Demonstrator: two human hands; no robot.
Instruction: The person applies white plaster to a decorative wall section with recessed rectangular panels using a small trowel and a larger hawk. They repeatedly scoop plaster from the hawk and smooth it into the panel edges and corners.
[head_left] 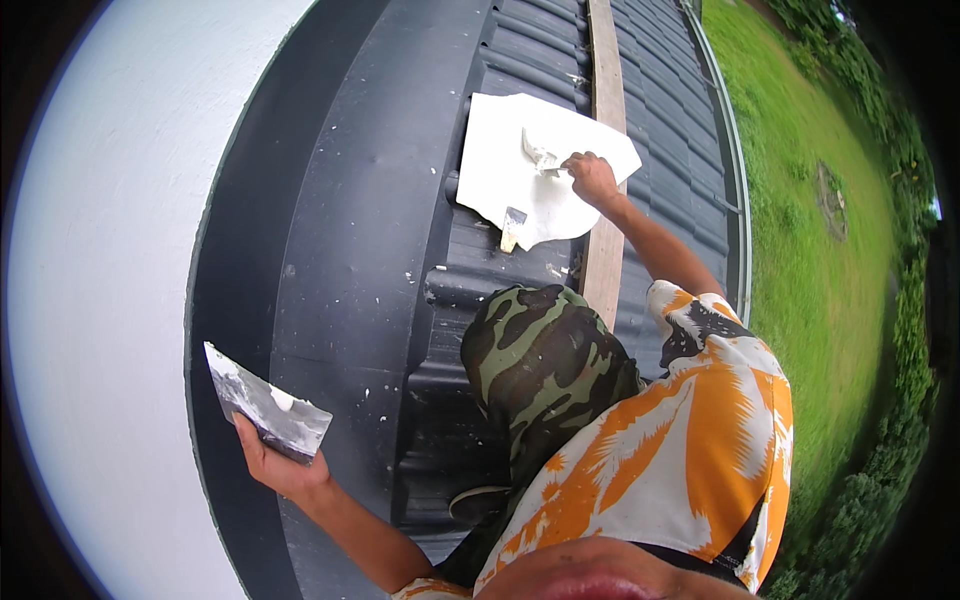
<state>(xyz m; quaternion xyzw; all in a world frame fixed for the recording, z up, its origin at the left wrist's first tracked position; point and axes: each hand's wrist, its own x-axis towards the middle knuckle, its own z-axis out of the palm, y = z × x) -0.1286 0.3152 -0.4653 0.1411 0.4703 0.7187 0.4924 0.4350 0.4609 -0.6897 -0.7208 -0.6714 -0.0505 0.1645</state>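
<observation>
In my left hand (282, 470), beside the white wall, is a wide flat metal putty blade (265, 405) smeared with white putty, my fingers gripping its lower edge. My right hand (592, 180) reaches far forward over an irregular white sheet (490, 150) lying on the roof. Its fingers close round a small putty knife, whose blade (553, 171) touches a heap of white putty (537, 150); the handle is mostly hidden in the hand. A second scraper (511, 230) with a pale, stained handle lies across the sheet's near edge.
Dark ribbed roofing (660, 110) slopes to a gutter (738, 230) on the right, with grass (810, 300) beyond. A wooden plank (605, 255) runs along the roof. Smooth dark flashing (340, 260) meets the white wall (120, 300). My camouflage-clad knee (545, 350) is bent near the sheet.
</observation>
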